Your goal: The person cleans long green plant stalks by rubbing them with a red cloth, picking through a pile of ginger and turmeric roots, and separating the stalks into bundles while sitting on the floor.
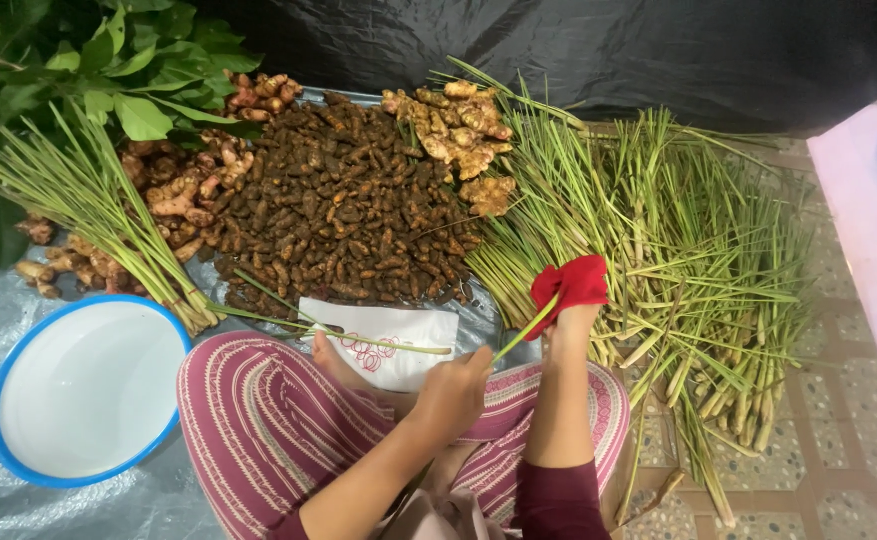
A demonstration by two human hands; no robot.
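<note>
Fingers (pixel 470 368) of the left hand (pixel 453 392) clenched around the lower end of one thin green stalk (pixel 528 325), just above the lap in striped trousers (pixel 258 420). Upper end of that stalk going up into a red cloth (pixel 573 280), sitting on top of the right hand (pixel 568 325). Right fingers covered by the cloth, so cannot tell if closed on it or on the stalk.

Judged as the middle of handling a single stalk, drawn tight between both hands. For any next move, probably needing a steady left grip and a gentle pull, since such a thin stalk may snap or slip.

Close around: a big loose pile of lemongrass (pixel 698 260) to the right, a heap of dark brown roots (pixel 343 210) in front, a tied lemongrass bundle (pixel 88 200) and a white bowl with blue rim (pixel 88 390) to the left, a white paper (pixel 398 335) near the knees.

Hard to make out: the stalk's tip inside the cloth, and the lower arms, cut off at the picture's edge.
</note>
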